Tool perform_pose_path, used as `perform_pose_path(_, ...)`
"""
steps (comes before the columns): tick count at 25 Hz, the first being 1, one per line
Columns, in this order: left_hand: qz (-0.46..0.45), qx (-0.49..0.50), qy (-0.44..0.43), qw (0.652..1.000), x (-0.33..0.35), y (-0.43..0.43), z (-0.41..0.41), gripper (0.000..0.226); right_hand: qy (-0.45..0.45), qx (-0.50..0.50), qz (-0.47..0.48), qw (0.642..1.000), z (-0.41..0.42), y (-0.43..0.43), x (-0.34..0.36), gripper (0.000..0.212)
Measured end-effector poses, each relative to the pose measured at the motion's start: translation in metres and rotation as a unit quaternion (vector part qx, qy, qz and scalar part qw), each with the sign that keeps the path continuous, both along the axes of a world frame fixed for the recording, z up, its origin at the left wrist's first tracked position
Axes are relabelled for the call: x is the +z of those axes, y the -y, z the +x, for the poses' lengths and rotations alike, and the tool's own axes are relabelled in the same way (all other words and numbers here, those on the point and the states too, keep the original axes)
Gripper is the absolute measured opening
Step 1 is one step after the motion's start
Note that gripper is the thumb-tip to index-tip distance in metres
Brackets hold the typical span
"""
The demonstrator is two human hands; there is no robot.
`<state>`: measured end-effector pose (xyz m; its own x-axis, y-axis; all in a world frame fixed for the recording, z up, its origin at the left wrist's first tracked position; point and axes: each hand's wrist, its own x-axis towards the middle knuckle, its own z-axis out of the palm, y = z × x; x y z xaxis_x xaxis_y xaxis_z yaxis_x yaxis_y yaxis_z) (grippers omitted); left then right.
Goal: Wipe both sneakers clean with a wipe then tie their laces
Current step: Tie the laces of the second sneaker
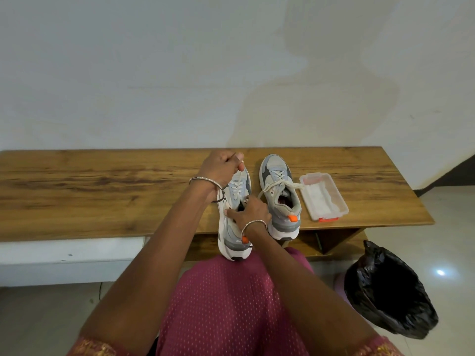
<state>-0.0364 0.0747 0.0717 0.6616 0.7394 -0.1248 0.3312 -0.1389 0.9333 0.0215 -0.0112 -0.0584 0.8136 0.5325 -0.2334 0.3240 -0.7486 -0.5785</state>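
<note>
Head view: left hand point(221, 168) pinches lace point(240, 173), right hand point(250, 210) grips sneaker point(227, 228), toe pointing away.

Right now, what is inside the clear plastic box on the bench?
The clear box holds white wipes, lying flat along its length. How many are stacked I cannot tell, because the top one covers the rest.
</note>
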Motion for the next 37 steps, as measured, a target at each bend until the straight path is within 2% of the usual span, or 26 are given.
perform_pose_path(4, 0.005, 0.009, 0.02, 1.0, -0.003, 0.0, -0.007, 0.04, 0.021, 0.001, 0.0, 1.0, -0.006, -0.001, 0.0, 0.053)
perform_pose_path(12, -0.07, 0.013, 0.036, 0.997, 0.0, -0.009, -0.024, 0.038, 0.03, 0.019, -0.014, 0.999, -0.009, -0.001, 0.003, 0.054)
perform_pose_path(18, -0.04, -0.019, 0.036, 0.998, 0.037, -0.024, -0.049, 0.036, -0.007, 0.057, -0.027, 0.998, -0.004, 0.004, 0.027, 0.062)
perform_pose_path(20, -0.04, -0.03, 0.025, 0.998, 0.039, -0.024, -0.055, 0.036, -0.008, 0.05, -0.021, 0.998, 0.005, 0.011, 0.045, 0.056)
perform_pose_path(24, -0.057, -0.032, 0.032, 0.997, 0.038, -0.018, -0.06, 0.035, 0.033, 0.066, -0.114, 0.991, 0.039, 0.034, 0.09, 0.039)
perform_pose_path(27, -0.06, -0.034, 0.039, 0.997, 0.039, -0.009, -0.057, 0.035, 0.004, 0.09, -0.148, 0.985, 0.054, 0.05, 0.112, 0.038)
perform_pose_path(29, -0.059, -0.04, 0.041, 0.997, 0.042, -0.005, -0.054, 0.035, -0.03, 0.096, -0.107, 0.989, 0.055, 0.055, 0.128, 0.04)
perform_pose_path(32, -0.047, -0.044, 0.045, 0.997, 0.052, -0.002, -0.053, 0.035, -0.108, 0.086, 0.03, 0.99, 0.052, 0.054, 0.158, 0.037)
perform_pose_path(34, -0.03, -0.043, 0.052, 0.997, 0.06, -0.002, -0.053, 0.036, -0.146, 0.1, 0.122, 0.977, 0.048, 0.054, 0.179, 0.037)
perform_pose_path(37, 0.003, -0.029, 0.066, 0.997, 0.072, -0.001, -0.054, 0.039, -0.147, 0.106, 0.227, 0.957, 0.045, 0.053, 0.201, 0.038)
